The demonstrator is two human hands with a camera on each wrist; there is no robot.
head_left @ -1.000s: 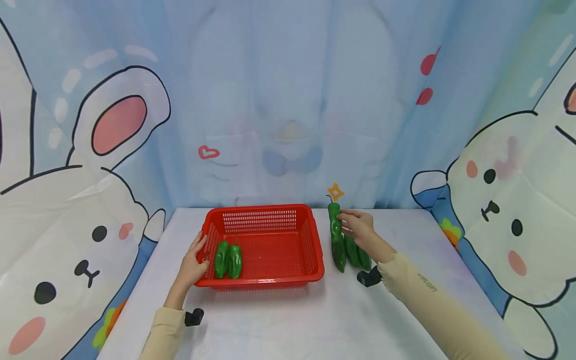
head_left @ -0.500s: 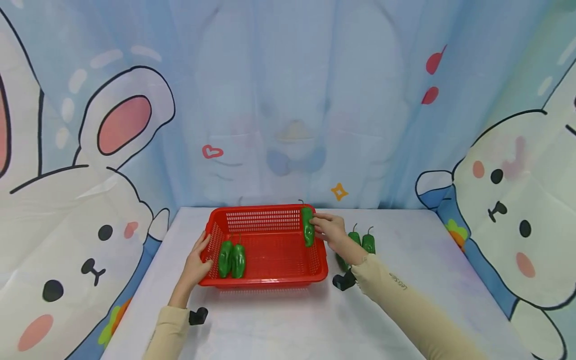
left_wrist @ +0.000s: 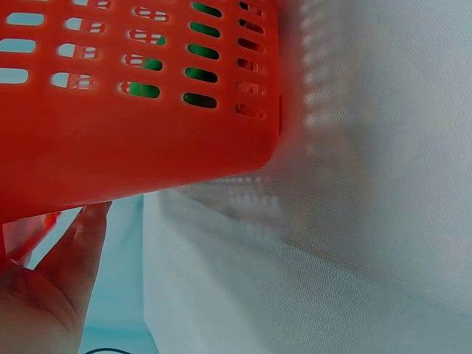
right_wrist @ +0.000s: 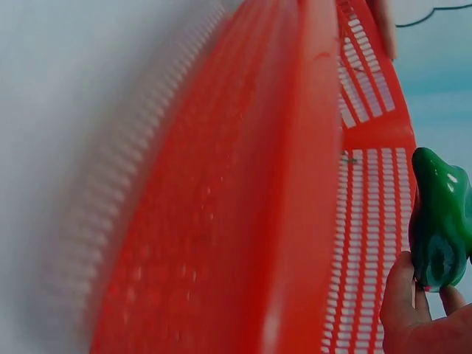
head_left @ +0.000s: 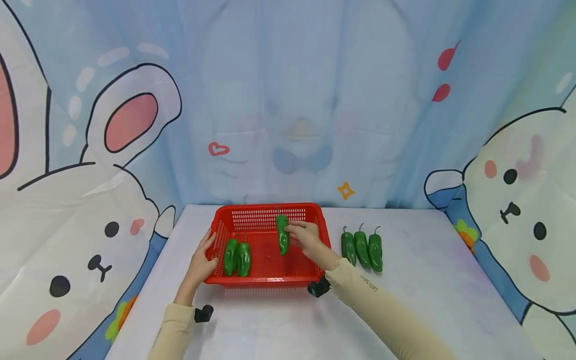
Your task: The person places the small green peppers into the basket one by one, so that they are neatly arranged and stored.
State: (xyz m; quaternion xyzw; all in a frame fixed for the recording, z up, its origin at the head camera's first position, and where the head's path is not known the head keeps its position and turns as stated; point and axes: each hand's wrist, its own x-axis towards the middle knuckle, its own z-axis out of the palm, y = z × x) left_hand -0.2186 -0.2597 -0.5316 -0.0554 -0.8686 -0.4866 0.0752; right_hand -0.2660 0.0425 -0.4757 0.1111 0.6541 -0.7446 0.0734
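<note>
My left hand holds the left rim of a red plastic basket; in the left wrist view a digit of that hand lies under the rim against the outer wall. My right hand pinches a glossy green chili pepper from its right side, stem up, over the inside of the basket. The right wrist view has the thumb and fingers around the lower part of this pepper. Two more green chili peppers lie side by side in the basket's left part, stems pointing away.
Three green chili peppers lie in a row on the white tabletop, right of the basket. Behind the table hangs a pale blue curtain printed with rabbits. A black wrist camera sits by the right sleeve, in front of the basket's right corner.
My right hand has lifted a pepper off the tabletop and carried it left, over the right rim and into the basket. The left hand keeps its place at the rim.
</note>
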